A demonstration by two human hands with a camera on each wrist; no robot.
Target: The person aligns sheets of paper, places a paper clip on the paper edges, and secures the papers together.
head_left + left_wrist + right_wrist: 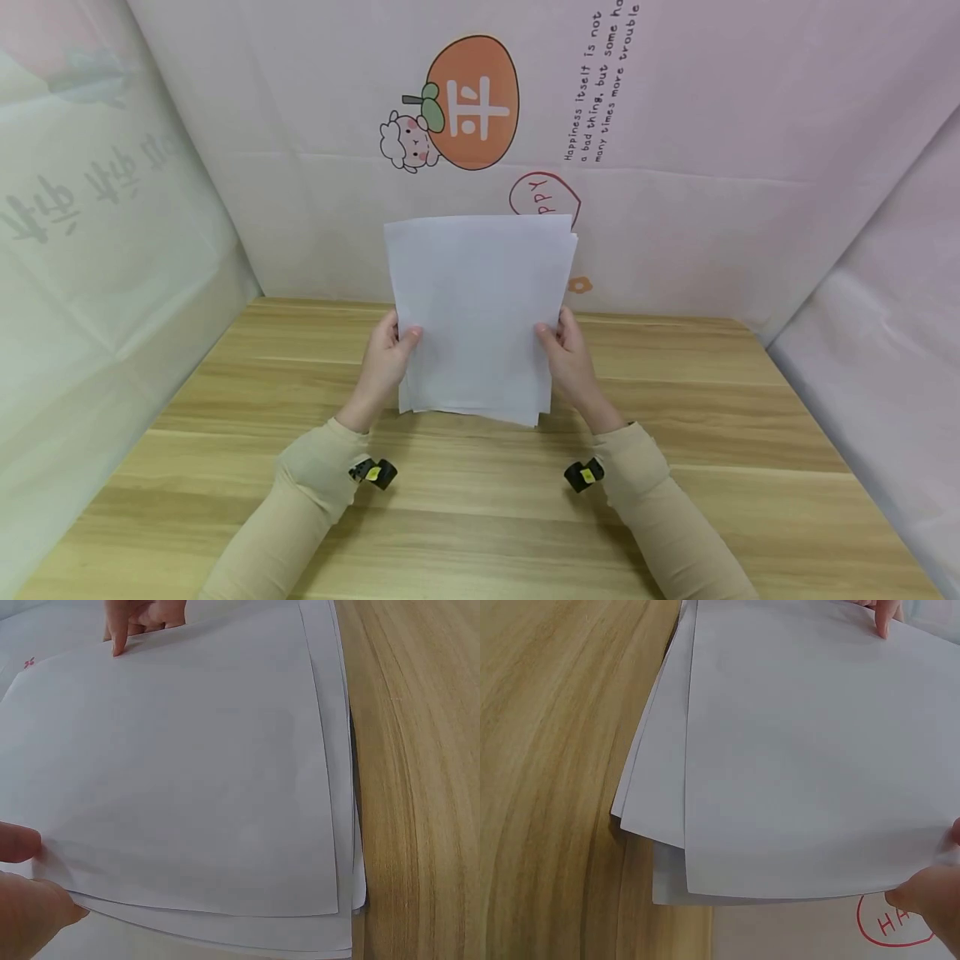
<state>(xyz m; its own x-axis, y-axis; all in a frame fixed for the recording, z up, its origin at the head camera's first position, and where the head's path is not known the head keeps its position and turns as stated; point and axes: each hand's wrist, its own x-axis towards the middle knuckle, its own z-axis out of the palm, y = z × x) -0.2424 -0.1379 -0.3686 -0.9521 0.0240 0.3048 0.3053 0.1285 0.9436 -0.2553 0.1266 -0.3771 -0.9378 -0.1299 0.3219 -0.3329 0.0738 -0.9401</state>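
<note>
Several white sheets of paper (480,308) are held up in a loose stack over the table, their edges not lined up. My left hand (387,354) grips the stack's left edge, thumb on the front sheet and fingers behind. On the opposite edge my right hand (572,358) pinches the sheets the same way. In the left wrist view the paper (187,772) shows staggered borders at its lower edge. From the right wrist, the sheets (817,750) fan apart at the lower left corner. Fingers behind the stack are mostly hidden.
A wood-grain table (480,525) lies below the hands. Behind it hangs a pale printed cloth (697,167) with an orange fruit drawing (474,102) and lettering. More cloth (90,275) walls off the left side. Each wrist wears a small black camera (382,473).
</note>
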